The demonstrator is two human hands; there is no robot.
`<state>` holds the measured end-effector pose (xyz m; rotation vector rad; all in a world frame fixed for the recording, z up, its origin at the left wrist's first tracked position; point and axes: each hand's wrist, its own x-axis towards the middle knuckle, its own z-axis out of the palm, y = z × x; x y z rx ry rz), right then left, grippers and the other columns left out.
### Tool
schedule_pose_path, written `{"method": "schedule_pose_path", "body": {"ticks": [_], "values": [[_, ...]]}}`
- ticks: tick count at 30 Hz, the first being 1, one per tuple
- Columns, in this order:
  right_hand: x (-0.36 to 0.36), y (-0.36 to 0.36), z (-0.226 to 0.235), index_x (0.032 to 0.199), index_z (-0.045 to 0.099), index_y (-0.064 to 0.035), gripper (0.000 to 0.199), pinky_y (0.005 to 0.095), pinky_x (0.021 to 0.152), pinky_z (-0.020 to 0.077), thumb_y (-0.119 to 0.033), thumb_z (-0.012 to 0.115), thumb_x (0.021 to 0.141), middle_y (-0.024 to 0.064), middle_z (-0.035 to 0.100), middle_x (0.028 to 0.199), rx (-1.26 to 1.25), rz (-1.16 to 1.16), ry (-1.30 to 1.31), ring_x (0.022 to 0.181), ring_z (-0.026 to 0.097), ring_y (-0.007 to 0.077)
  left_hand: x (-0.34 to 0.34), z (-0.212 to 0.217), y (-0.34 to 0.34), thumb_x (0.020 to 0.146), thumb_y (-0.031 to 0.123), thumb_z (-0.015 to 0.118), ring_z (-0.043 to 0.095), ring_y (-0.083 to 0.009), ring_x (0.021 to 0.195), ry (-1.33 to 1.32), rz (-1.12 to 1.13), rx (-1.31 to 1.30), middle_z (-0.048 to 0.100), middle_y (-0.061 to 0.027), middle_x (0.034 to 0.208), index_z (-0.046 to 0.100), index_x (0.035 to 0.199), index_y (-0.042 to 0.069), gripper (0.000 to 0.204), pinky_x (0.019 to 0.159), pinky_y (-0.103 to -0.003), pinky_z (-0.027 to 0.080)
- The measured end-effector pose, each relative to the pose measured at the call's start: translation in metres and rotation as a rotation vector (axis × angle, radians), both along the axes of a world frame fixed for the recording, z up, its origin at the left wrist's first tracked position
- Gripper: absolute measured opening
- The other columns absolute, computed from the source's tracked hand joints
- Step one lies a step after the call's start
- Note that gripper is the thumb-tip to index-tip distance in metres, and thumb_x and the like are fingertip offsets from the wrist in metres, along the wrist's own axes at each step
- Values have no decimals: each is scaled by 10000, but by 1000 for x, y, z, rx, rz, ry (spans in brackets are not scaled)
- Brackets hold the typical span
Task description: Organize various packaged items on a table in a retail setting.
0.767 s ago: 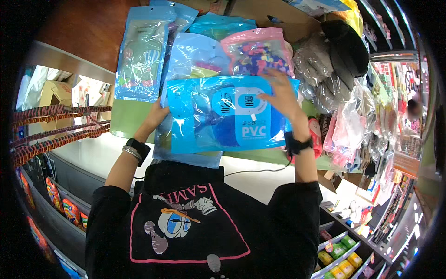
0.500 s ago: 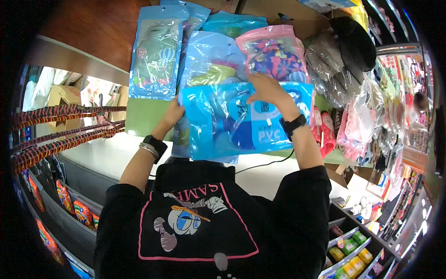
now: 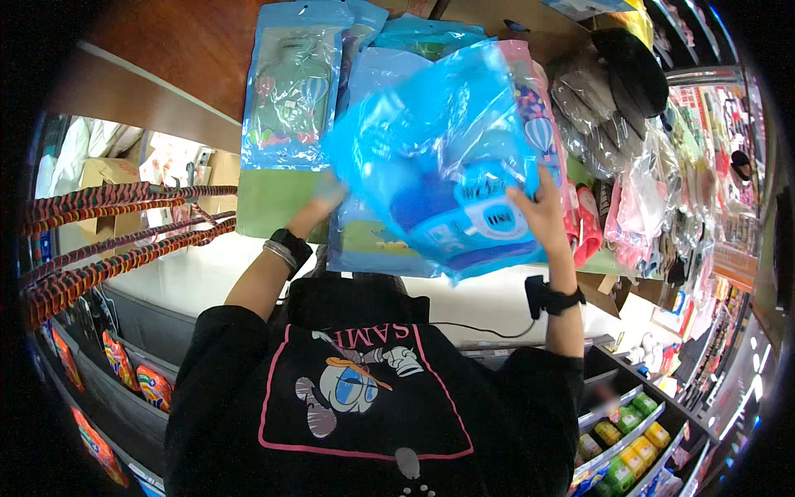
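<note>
A large glossy blue plastic pouch [image 3: 447, 149] is tilted above the other packages, its lower corner pointing toward me. My right hand [image 3: 540, 214] grips its right edge, thumb on the front face. By its left side is my left hand [image 3: 330, 195], smeared by motion, so its grip cannot be made out. Under the raised pouch lies a light blue package [image 3: 373, 240], partly covered. To the left, a clear-fronted pouch [image 3: 294, 91] shows a green hot water bottle shape inside. A pink-edged patterned pouch [image 3: 538, 108] peeks out behind the right edge.
Bagged dark items [image 3: 584, 91] and a black cap [image 3: 629, 74] sit at the far right. Pink hanging packages [image 3: 633, 207] are beyond. Striped cords [image 3: 116, 199] stretch across the left. Shelf bins with small packs [image 3: 629, 439] stand lower right; a thin black cable [image 3: 497, 334] runs below.
The blue pouch has turned from lying level to tilted, its left part raised and its right part lower. My right hand has moved from its top edge to its right edge.
</note>
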<state>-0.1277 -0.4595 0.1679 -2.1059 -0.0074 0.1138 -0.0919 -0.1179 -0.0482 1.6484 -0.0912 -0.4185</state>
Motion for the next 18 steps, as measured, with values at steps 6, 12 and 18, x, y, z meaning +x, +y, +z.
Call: {"method": "schedule_pose_path", "body": {"ticks": [6,12,18], "values": [[31,9,-117,1100,488,-7,340,241,745,413,-102,617,800,33,569,961,268,-276,-96,855,504,86,4,67,-25,814,393,581,510,-258,1045,236,12,32,508,-216,1148,386,1217,-60,637,868,-356,425],[34,36,-147,1087,495,-23,319,247,756,408,-100,617,803,29,568,952,508,-546,-78,839,509,101,5,50,-17,858,550,377,365,-307,1210,243,24,272,384,-221,1294,293,1299,-62,759,997,-352,285],[29,46,-142,1151,441,-8,375,275,765,417,-67,586,810,50,555,999,629,-485,-126,862,510,123,3,22,-10,846,567,392,240,-260,1281,383,50,-196,249,-192,1380,190,1341,-53,818,1050,-338,182]]}}
